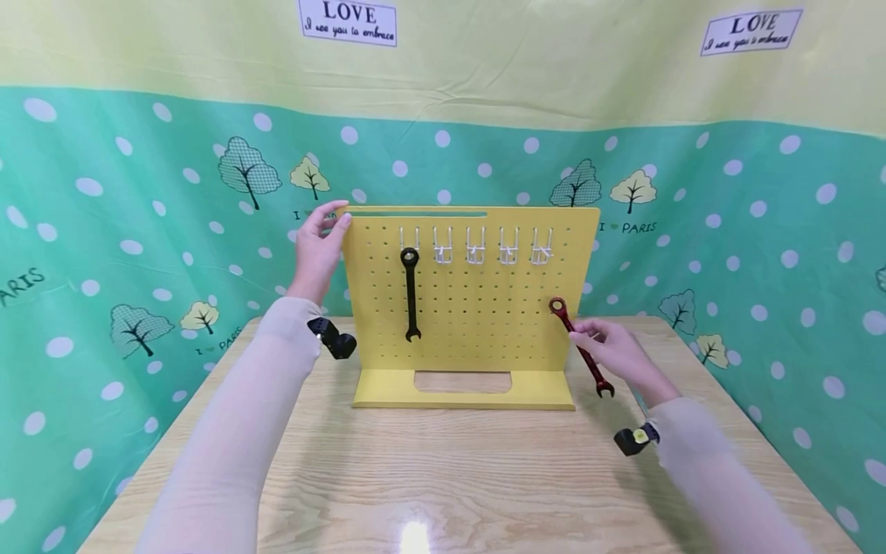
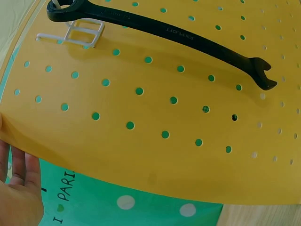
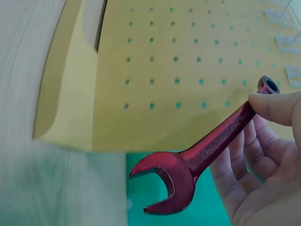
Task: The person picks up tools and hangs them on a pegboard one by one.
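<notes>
A: Item one, table (image 1: 443, 477): wooden, carrying a yellow board (image 1: 477, 308) that is standing upright on its own foot toward the far edge, about midway between the left and right edges.

B: Risk there?

A: The board is looking light. The left hand (image 1: 320, 250) is resting on its top left corner, fingers fairly straight against the edge, thumb toward the front, steadying rather than clamping. Should that hand be lifting away while something is pushing on the face, I judge the board could be rocking back or sliding toward the far edge.

B: Item two?

A: Black wrench (image 1: 411, 295), hanging by its ring from the leftmost hook, open end down, flat against the board's face. A jolt to the board could be shaking it off.

B: Item three?

A: Red wrench (image 1: 580, 348), off the table, held tilted at the board's right edge, ring end up near the face, open end down and outward. The right hand (image 1: 619, 354) is pinching the shaft, thumb on top, fingers curled beneath.

B: Hazard?

A: The grip is sitting near the ring, so the heavier open end is hanging free; it could be swinging or slipping through the pinch, I judge.

B: Smallest?

A: White hooks (image 1: 508, 246), four sitting bare along the board's top. They are thin, and a ring meeting one off-centre could be bending or unseating it.
</notes>
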Demonstrator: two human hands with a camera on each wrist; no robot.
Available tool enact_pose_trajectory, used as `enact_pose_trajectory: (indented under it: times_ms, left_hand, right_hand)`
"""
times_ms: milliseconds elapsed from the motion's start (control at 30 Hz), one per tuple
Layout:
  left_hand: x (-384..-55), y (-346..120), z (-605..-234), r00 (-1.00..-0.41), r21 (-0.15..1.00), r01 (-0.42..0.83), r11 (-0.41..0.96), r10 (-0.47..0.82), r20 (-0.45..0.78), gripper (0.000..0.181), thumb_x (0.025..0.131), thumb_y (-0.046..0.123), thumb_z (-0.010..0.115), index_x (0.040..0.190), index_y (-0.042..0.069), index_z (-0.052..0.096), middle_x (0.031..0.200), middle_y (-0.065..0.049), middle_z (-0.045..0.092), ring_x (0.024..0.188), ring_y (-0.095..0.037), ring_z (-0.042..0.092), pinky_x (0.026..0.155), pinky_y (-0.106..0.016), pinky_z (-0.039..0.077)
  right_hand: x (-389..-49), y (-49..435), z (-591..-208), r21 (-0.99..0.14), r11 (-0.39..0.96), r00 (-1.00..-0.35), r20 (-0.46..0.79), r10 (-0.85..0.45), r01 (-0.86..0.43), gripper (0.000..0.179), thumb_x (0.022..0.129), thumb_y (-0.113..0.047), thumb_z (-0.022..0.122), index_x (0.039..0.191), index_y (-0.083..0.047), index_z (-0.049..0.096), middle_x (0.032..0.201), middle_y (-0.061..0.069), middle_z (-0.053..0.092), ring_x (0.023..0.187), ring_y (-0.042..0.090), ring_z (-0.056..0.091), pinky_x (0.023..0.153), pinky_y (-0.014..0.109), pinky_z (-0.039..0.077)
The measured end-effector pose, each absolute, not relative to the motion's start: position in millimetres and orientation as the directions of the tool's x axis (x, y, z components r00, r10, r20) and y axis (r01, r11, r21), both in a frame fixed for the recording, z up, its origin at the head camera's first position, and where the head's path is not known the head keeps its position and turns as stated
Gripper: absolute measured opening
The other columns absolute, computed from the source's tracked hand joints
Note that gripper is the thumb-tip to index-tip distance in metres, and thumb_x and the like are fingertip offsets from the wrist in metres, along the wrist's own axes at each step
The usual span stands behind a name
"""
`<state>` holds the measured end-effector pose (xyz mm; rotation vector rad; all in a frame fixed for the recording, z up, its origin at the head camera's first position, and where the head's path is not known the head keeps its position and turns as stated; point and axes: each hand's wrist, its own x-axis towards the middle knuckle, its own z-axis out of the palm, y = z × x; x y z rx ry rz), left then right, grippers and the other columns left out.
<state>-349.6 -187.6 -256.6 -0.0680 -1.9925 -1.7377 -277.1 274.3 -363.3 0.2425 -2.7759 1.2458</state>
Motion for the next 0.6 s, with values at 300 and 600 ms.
enact_pose_trajectory:
  times_ms: [300,600]
  left_hand:
    - [-350,-188,-257,-0.878,0.918,0.348,0.192,-0.276,0.391,0.034,0.100,0.037,0.061,0.133,0.029,0.063,0.123,-0.003,0.057,0.106,-0.017,0.058,0.086,-0.032,0.052]
    - [-349,-188,-257,-0.878,0.918,0.347,0.190,-0.277,0.389,0.035,0.100,0.035,0.061,0.134,0.026,0.063,0.123,-0.003,0.057,0.106,-0.017,0.058,0.086,-0.032,0.052]
  right_hand:
    - [-284,233,-354,-0.762,0.602,-0.971,0.163,-0.177,-0.238,0.033,0.101,-0.032,0.062,0.116,-0.002,0.064,0.102,0.013,0.065,0.087,0.025,0.056,0.071,0.035,0.051]
    - [-287,186,-345,-0.784,0.521,-0.938,0.230,-0.261,-0.337,0.027,0.100,-0.030,0.065,0.113,-0.006,0.066,0.095,0.008,0.065,0.083,0.024,0.058,0.068,0.032,0.053]
